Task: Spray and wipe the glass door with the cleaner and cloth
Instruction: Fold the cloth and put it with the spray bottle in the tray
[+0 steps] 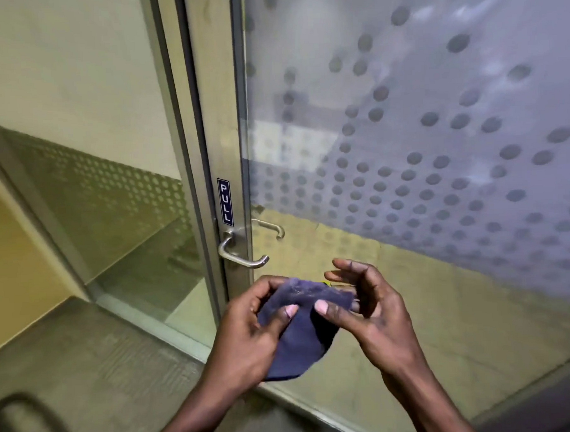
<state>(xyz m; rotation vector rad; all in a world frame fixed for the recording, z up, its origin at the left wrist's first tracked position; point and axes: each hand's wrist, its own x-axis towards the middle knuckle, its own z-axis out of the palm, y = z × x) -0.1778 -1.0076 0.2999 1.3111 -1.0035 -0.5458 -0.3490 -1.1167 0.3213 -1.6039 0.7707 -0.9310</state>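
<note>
Blue cloth [300,325]: pinched by left hand [249,330] and right hand [374,313] thumbs.
Glass door [404,147]: just beyond.
Advice: fold flat before wiping.

Glass door [404,147]: glossy pane with a matt frosted film of clear dots. Door frame [209,121]: smooth brushed metal. Handle [239,254]: satin-finished metal. Label [225,201]: glossy sticker. Cloth [308,315]: soft, fuzzy, matt blue fabric. Floor [98,358]: matt, ribbed surface.
</note>
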